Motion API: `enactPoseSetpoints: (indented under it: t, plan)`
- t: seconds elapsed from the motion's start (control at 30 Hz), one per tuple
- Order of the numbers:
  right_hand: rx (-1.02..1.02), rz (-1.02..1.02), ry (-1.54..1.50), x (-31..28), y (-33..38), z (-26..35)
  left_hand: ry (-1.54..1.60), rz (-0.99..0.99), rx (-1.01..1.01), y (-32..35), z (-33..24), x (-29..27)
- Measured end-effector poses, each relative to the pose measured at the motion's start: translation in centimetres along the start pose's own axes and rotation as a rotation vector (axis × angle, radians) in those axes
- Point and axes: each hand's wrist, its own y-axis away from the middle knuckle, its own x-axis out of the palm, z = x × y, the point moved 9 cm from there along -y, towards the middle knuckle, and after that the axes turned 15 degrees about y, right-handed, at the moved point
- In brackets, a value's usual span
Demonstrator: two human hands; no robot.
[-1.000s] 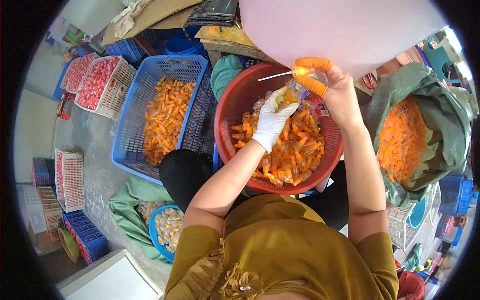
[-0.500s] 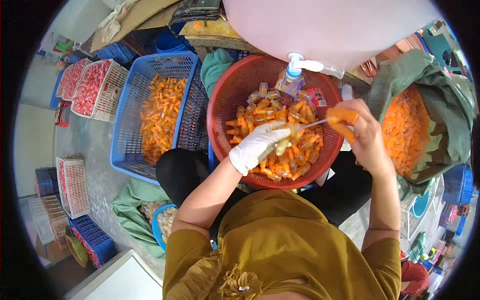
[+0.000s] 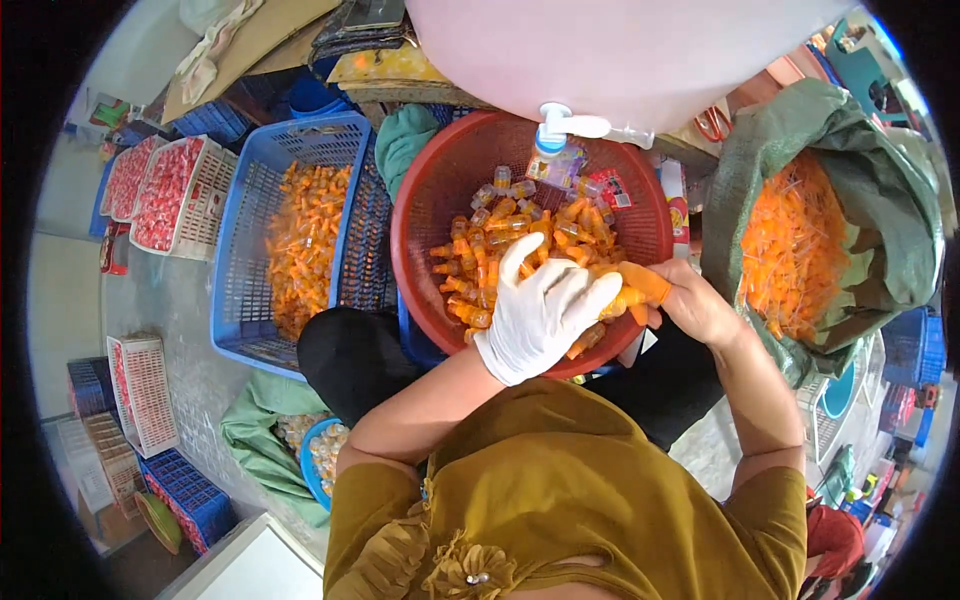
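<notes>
Grey floor (image 3: 190, 330), stock all round. Biggest item I see is a pale rounded tank (image 3: 620, 60) beyond the worker; white tap (image 3: 575, 126) projects over the work. Worker in olive top (image 3: 560, 470), 1 leg either side of a red basket (image 3: 655, 225) with a heap of orange-and-clear vials (image 3: 520, 225) inside. Worker's right: open green sack (image 3: 890, 180) with loose orange parts (image 3: 795, 255). Worker's left: blue crate (image 3: 235, 200), part filled with more orange pieces (image 3: 305, 230); white crates (image 3: 200, 190) with red packets farther off. Both hands meet over the basket's near right part. Left hand (image 3: 545, 305), white glove: back up, 1 finger raised, others curled narrow on an orange vial (image 3: 622, 302). Right hand (image 3: 685, 300), bare with orange finger covers (image 3: 645, 282): fingers drawn close at the vial's other end. Orange on orange, can't tell if the right is gripping.
</notes>
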Motion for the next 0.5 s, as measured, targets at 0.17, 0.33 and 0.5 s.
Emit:
enactPoseSetpoints:
  t: [0.17, 0.33, 0.5]
  plan:
    - [-0.286, -0.574, 0.708, -1.6, 2.7, 6.1, 0.793, 0.103, -0.803, 3.8, 8.4, 3.0]
    - [-0.301, -0.336, 0.536, 0.2, 2.7, 3.7, 0.873, 0.371, -0.867, 5.2, 7.4, 5.0]
    - [-0.182, -0.221, 0.254, 1.0, 2.1, 2.0, -0.464, 0.290, 0.298, 2.1, 0.7, 2.2]
